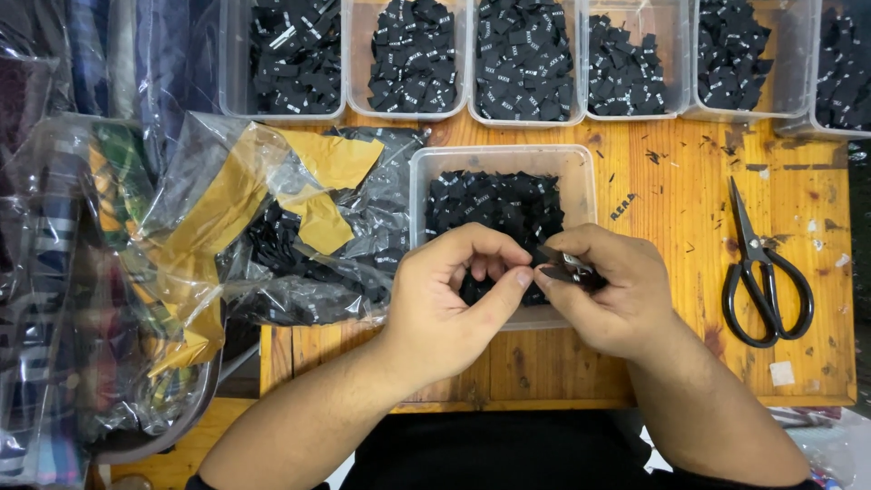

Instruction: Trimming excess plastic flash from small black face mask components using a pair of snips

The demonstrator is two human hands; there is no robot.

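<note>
Overhead view of a wooden table point(671, 181). The left hand point(449, 295) and right hand point(603, 290) meet over the near rim of a clear plastic tub point(581, 177) part-filled with small black fabric labels point(494, 204), which stands midway across the table toward its near edge. Both hands are curled nearly closed, their thumbs and fingertips pinching a small cluster of black labels point(567, 269) between them. Black scissors point(762, 272) lie near the right edge. Six similar tubs of labels point(524, 59) line the far edge. Crumpled clear bags with yellow paper point(272, 218) overhang the left edge.
</note>
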